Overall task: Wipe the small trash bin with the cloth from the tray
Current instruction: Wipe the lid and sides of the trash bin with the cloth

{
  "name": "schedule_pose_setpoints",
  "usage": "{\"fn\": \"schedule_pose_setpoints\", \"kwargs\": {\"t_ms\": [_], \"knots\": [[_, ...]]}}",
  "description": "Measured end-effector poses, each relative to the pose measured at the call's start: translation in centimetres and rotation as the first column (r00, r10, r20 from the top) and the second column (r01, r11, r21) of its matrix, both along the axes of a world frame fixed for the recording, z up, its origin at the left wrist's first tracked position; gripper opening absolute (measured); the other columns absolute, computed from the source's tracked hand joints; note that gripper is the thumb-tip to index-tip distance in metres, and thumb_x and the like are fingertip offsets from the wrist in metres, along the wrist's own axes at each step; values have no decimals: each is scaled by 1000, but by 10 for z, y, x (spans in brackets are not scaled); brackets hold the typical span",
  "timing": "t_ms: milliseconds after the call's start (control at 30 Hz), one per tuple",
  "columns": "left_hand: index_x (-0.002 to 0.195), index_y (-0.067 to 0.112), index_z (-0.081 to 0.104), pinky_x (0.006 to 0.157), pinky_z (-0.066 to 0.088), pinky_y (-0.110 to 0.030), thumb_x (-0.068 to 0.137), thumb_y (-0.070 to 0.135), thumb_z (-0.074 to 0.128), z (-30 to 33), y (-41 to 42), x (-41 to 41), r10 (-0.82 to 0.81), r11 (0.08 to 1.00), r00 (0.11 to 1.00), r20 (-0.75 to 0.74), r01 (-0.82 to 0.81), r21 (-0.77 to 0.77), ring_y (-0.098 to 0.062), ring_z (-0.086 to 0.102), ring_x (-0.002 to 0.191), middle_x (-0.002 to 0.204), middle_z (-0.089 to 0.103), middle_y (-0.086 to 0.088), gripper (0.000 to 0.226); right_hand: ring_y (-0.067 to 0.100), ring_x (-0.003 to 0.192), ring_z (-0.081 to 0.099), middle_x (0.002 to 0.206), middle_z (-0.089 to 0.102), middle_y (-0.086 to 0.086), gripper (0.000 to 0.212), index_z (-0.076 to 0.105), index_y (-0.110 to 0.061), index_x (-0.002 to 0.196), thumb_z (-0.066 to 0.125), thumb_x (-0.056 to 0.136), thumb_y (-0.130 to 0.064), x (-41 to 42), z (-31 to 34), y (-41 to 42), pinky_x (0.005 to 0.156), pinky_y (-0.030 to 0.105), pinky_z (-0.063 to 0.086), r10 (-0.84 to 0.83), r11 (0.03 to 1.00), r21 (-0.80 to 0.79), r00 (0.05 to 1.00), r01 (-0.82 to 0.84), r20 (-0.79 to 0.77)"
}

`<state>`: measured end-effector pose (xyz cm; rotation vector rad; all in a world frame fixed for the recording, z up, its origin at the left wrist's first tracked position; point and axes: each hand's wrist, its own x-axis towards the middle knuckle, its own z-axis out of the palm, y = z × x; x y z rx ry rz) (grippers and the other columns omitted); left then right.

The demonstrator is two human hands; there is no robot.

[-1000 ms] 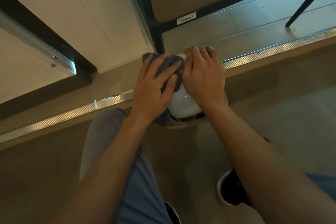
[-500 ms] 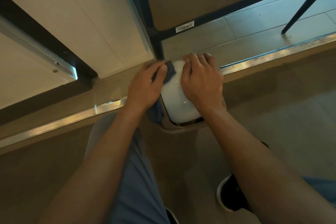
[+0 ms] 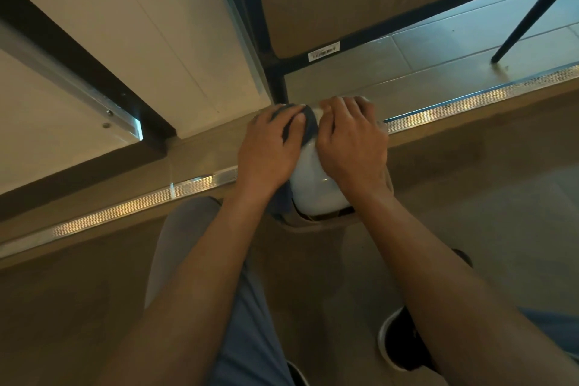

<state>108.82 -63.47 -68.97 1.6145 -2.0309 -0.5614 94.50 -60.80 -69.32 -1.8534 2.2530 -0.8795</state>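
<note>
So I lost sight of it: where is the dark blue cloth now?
In the head view, the dark blue cloth lies under the left hand, pressed on the white bin's left side.
</note>
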Motion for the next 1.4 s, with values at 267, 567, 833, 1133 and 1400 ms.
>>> {"fn": "schedule_pose_setpoints", "kwargs": {"t_ms": [267, 567, 833, 1133, 1400], "knots": [[151, 29, 46, 126, 18, -43, 108, 38, 38, -15, 48, 9, -81, 977, 993, 83, 96, -190, -30, 16, 153, 162, 31, -5, 44, 23, 129, 53, 123, 67, -2, 33, 64, -22, 119, 37, 103, -31, 0, 0, 0, 86, 44, 49, -4, 1000, -2, 1000, 4, 2], [132, 21, 63, 107, 42, -40, 107, 39, 34, 7, 5, -8, 64, 998, 996, -60, -62, 27, -24, 52, 126, 137, 57, -6, 42, 23, 131, 52, 124, 67, -3, 34, 64, -23, 121, 36, 104, -32, 1, -1, -1, 87, 45, 49, -13, 1000, 4, 1000, 13, 20], [152, 27, 43, 122, -3, -17, 107, 40, 36, -10, 70, 15, -81, 993, 997, -6, 80, -90, -25, 3, 157, 167, 20, 2, 48, 26, 129, 53, 123, 66, 1, 30, 62, -19, 119, 39, 104, -30, 1, 2, 1, 86, 49, 52, 4, 1000, 1, 1000, -4, 21], [127, 28, 69, 110, 29, -18, 97, 20, 62, 12, 50, 28, -59, 991, 998, -31, 55, -118, -23, 44, 130, 142, 54, 4, 33, 24, 128, 53, 122, 67, -1, 30, 65, -22, 118, 40, 103, -30, 0, 0, 1, 86, 45, 50, 1, 999, -34, 999, 1, 48], [107, 22, 78, 88, 51, -41, 89, 10, 70, 34, 40, 34, -65, 992, 996, -63, 58, -112, -17, 60, 99, 105, 63, 2, 22, 23, 131, 49, 127, 65, -3, 33, 67, -24, 120, 39, 104, -29, -6, 12, 0, 97, 49, 47, 56, 997, 36, 963, -68, 264]]}}
